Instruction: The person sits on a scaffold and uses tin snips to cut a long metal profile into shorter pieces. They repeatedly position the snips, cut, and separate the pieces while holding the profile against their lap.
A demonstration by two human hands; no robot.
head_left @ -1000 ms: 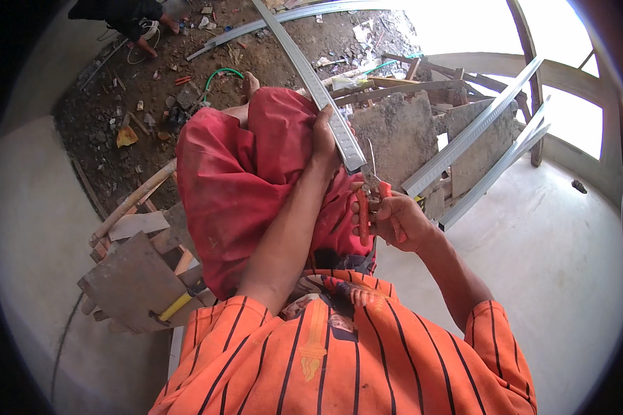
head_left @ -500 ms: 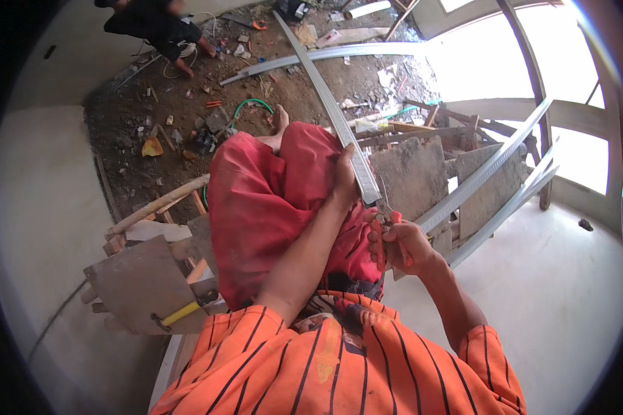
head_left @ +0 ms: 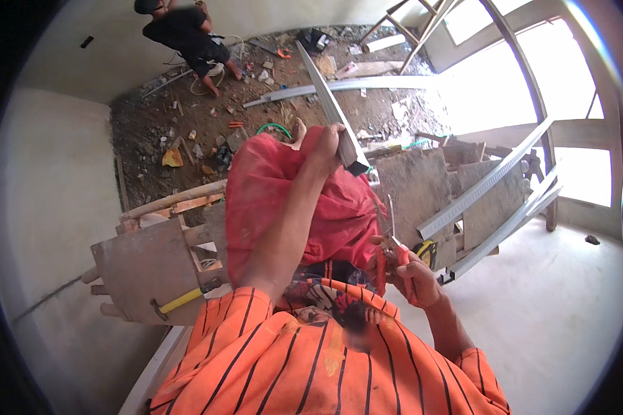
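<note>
My left hand [head_left: 327, 143] is raised over my red-clothed knee [head_left: 284, 200] and grips a long grey metal channel strip [head_left: 325, 93] near its lower end. The strip slants up and away from me, its cut end just right of the hand. Lower right, my right hand [head_left: 414, 273] is closed on red-handled tin snips [head_left: 389, 254] whose blades point upward. The snips are apart from the strip, a short way below its end.
Another person [head_left: 187, 34] crouches at the far end on rubble-strewn ground. Long metal channels [head_left: 495, 183] lean on rough boards [head_left: 415, 187] at right. A wooden stand [head_left: 142, 266] with a yellow-handled hammer [head_left: 183, 301] sits at left. A doorway opens at the right.
My left hand has lifted the strip up and away from the snips. The right hand with the snips has dropped lower, and my head has tilted to show more of the far ground.
</note>
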